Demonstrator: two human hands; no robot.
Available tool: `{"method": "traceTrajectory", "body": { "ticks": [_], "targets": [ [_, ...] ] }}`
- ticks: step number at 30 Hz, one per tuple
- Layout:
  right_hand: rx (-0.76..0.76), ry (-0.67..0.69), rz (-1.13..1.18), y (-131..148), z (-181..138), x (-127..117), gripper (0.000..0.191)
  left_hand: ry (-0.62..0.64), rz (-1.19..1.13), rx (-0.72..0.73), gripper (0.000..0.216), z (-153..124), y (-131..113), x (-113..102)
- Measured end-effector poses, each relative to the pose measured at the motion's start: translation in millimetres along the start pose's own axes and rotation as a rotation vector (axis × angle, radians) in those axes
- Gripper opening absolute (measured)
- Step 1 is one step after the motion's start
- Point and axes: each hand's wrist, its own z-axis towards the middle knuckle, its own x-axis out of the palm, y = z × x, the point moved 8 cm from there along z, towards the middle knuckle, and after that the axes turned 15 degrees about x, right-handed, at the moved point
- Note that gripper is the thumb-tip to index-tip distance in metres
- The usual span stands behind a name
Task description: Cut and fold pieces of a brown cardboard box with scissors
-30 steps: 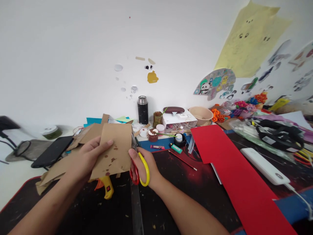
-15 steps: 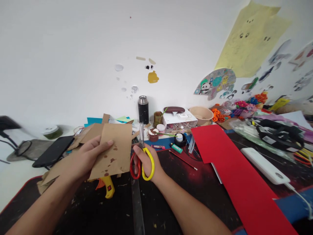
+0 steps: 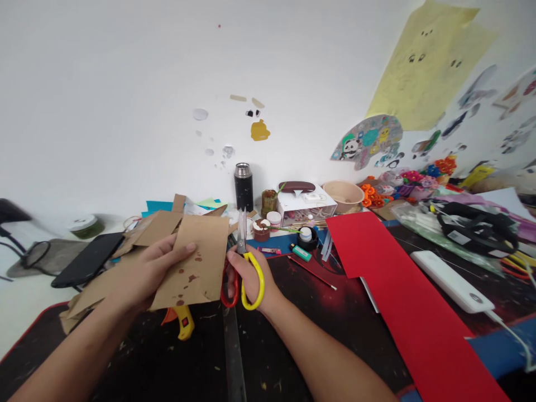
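Observation:
My left hand (image 3: 144, 273) pinches a stained piece of brown cardboard (image 3: 196, 262) and holds it up over the dark mat (image 3: 293, 329). Right beside the card's right edge, my right hand (image 3: 251, 279) grips a pair of scissors (image 3: 243, 268) with one red and one yellow handle loop. Their blades point up and away from me. More brown cardboard scraps (image 3: 104, 279) lie under and behind my left hand.
A yellow glue gun (image 3: 183, 322) and a metal ruler (image 3: 233, 357) lie just below the hands. A large red paper sheet (image 3: 397, 296) lies at right, with a white power bank (image 3: 452, 282) beyond it. A black phone (image 3: 87, 259), flask (image 3: 243, 187) and craft clutter line the back.
The scissors have swung from lying low behind the card's edge to standing blades-up beside it. My left hand and the cardboard have barely moved.

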Motion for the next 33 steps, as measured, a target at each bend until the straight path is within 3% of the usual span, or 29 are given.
{"method": "traceTrajectory", "body": {
  "ticks": [9,15,25,33],
  "targets": [
    [-0.034,-0.061,0.069,1,5,-9,0.048,-0.016,-0.015,0.003,0.066,2,-1,-7],
    [-0.036,-0.028,0.058,1,5,-6,0.055,-0.032,0.003,-0.024,0.062,-1,0,-6],
    [-0.006,-0.016,0.01,-2,3,-1,0.041,-0.036,-0.029,-0.032,0.071,-1,3,-7],
    [-0.006,-0.089,0.023,-6,7,-12,0.04,-0.284,-0.1,0.18,0.07,3,-27,-26]
  ]
}}
